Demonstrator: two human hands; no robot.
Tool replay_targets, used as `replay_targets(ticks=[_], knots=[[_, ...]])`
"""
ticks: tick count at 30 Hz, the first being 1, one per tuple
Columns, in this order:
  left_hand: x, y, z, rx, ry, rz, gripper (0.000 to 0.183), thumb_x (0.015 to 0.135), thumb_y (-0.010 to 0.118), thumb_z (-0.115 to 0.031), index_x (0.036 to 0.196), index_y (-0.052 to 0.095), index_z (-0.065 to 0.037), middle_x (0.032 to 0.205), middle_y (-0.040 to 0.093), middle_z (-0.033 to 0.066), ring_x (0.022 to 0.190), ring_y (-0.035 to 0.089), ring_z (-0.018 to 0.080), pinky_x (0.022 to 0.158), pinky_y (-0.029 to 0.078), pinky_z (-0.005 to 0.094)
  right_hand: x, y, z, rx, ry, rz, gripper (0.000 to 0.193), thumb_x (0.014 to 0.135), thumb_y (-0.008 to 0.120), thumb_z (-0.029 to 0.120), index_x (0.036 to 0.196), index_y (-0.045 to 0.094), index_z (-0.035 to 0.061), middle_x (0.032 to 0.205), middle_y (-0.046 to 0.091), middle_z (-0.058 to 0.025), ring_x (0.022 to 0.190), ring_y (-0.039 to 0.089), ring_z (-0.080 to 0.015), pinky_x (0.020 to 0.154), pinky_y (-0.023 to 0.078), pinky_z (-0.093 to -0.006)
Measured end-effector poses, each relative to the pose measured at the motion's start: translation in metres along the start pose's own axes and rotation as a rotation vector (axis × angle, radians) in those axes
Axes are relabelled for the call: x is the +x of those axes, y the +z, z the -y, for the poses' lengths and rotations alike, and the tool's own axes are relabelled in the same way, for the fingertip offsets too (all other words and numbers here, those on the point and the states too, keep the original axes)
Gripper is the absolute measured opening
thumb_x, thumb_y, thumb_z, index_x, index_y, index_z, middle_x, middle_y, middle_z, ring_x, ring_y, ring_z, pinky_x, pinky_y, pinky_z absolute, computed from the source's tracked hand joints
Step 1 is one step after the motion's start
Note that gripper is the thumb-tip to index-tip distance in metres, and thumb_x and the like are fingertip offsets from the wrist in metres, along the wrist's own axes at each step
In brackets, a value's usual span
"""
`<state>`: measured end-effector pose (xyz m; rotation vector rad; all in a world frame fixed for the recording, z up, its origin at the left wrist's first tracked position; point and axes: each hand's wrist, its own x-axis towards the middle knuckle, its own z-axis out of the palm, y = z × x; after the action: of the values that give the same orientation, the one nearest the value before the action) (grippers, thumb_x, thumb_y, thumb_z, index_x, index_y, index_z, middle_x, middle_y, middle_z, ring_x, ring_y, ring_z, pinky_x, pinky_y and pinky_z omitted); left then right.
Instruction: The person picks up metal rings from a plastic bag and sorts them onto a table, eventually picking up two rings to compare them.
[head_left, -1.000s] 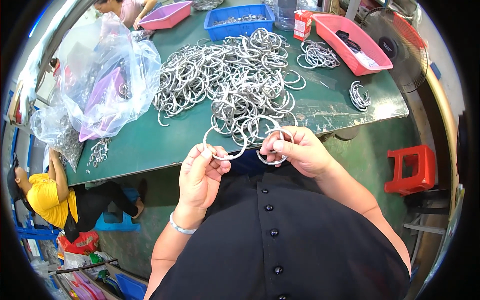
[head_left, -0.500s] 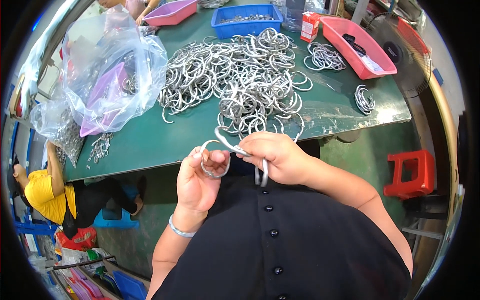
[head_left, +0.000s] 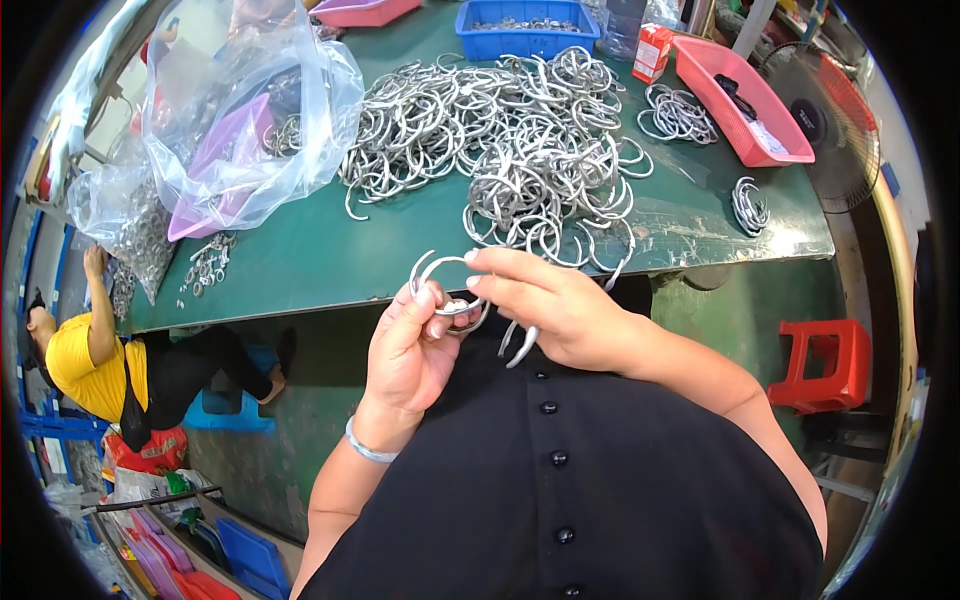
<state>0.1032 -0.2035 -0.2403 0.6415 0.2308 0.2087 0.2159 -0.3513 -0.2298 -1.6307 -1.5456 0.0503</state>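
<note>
In front of my chest, my left hand [head_left: 408,340] pinches curved silver metal bangles [head_left: 440,268] between thumb and fingers; they overlap, at least two of them. My right hand [head_left: 560,305] reaches in from the right, its fingers stretched toward the upper rim of these bangles. Under its palm another metal bangle [head_left: 522,348] hangs, its ends sticking out below; the fingers keeping it are partly hidden. Beyond both hands, a large tangled heap of similar bangles [head_left: 500,130] covers the middle of the green table [head_left: 310,265].
A clear plastic bag [head_left: 330,130] with a purple tray [head_left: 225,160] lies at left beside small rings [head_left: 210,262]. A blue bin [head_left: 525,42], a pink basket [head_left: 740,105] and a fan [head_left: 810,125] stand farther off. A red stool [head_left: 820,365] is right; a co-worker in yellow [head_left: 90,370] sits left.
The left hand now has more bangles in it than the single one before. My right hand's fingers have straightened from a pinch, and the view has shifted slightly.
</note>
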Motion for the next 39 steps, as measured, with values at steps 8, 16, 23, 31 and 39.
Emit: replay_targets(ticks=[8,16,23,31,39], knots=[[0.002,-0.008,-0.002,0.068,0.137,0.141,0.010,0.088,0.048,-0.012,0.081,0.049,-0.006,0.062,0.046,0.0024,0.072,0.049,0.0162,0.080,0.040,0.0336,-0.007,-0.007,-0.006,0.003,0.010,-0.198,0.028,0.075,0.055,-0.007,0.103,0.054,-0.0003,0.105,0.054,-0.0133,0.090,0.057,-0.0260,0.075,0.047,-0.0287],[0.003,-0.012,-0.003,0.124,0.132,0.017,0.017,0.084,0.048,-0.018,0.075,0.047,-0.004,0.077,0.050,0.0074,0.081,0.052,0.0224,0.088,0.039,0.0372,-0.006,-0.013,-0.012,1.140,0.830,0.018,0.007,0.083,0.055,0.004,0.088,0.055,0.0003,0.070,0.055,-0.0032,0.056,0.051,-0.0085,0.048,0.040,-0.0197],[0.000,-0.018,0.003,0.043,-0.070,-0.108,0.018,0.091,0.042,-0.017,0.080,0.050,-0.005,0.063,0.049,0.0031,0.065,0.049,0.0173,0.076,0.042,0.0333,0.001,-0.007,-0.017,1.443,0.647,-0.106,0.008,0.084,0.053,0.005,0.088,0.058,-0.0001,0.086,0.056,-0.0063,0.073,0.052,-0.0112,0.061,0.042,-0.0236],[-0.011,-0.003,0.012,0.046,-0.115,0.019,0.010,0.088,0.050,-0.015,0.084,0.052,-0.007,0.063,0.046,-0.0005,0.064,0.047,0.0135,0.079,0.041,0.0323,0.027,0.009,-0.001,0.026,0.023,-0.418,0.018,0.077,0.053,-0.006,0.094,0.056,-0.0012,0.094,0.050,-0.0127,0.080,0.053,-0.0229,0.068,0.045,-0.0290],[-0.009,0.005,0.005,0.054,0.063,0.025,0.013,0.089,0.051,-0.019,0.088,0.054,-0.007,0.072,0.050,-0.0024,0.064,0.041,0.0068,0.065,0.037,0.0236,0.031,0.024,0.008,-0.269,-0.299,-0.277,0.036,0.069,0.058,0.002,0.104,0.051,-0.0072,0.107,0.048,-0.0194,0.093,0.051,-0.0330,0.080,0.043,-0.0382]])
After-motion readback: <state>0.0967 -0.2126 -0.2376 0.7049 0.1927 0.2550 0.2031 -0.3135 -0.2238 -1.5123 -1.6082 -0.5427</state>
